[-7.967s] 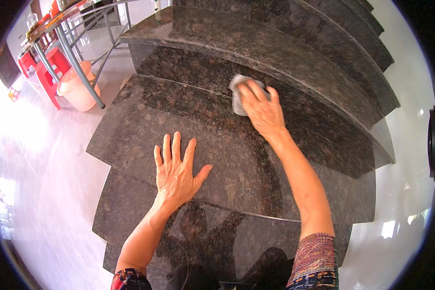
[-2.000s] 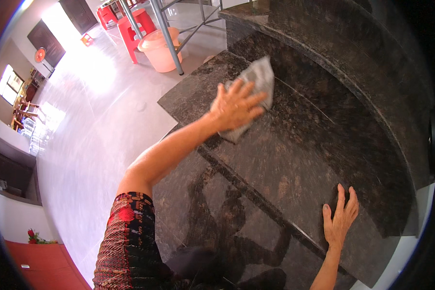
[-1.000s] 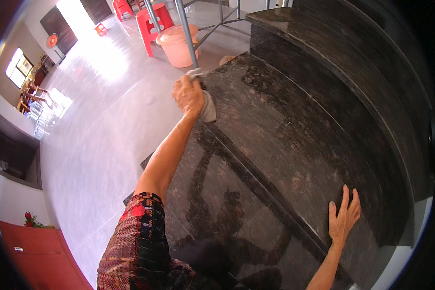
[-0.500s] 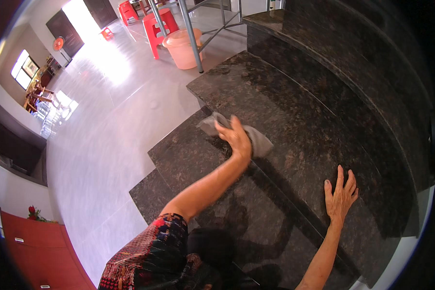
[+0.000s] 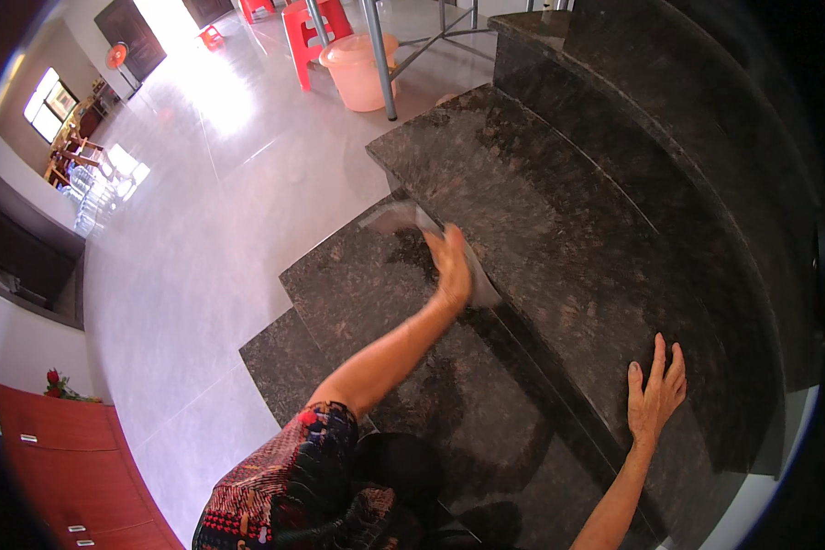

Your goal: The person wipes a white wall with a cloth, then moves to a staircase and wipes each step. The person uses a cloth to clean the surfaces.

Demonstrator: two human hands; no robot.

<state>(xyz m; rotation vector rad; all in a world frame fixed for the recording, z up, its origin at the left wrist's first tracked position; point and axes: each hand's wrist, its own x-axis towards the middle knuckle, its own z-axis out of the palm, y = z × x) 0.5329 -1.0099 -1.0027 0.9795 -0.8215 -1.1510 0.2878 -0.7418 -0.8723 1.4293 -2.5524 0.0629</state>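
A grey cloth lies under my left hand, along the front edge and riser of a dark speckled stone step. My left palm presses on it, and the cloth sticks out on both sides of the hand, slightly smeared by motion. What the fingertips do at the far side is partly hidden. Farther right, my right hand rests on the top of the same step, fingers spread, holding nothing. Damp dark patches show on the lower step beside the cloth.
More curved stone steps rise at the right. Beyond the stairs stand a pink lidded bucket, a red stool and a metal-legged frame. A red cabinet is at the lower left, beside the pale tiled floor.
My left hand has slid the cloth down from the step's top onto its front edge and riser. My right hand stays spread on the step; the whole view has shifted slightly.
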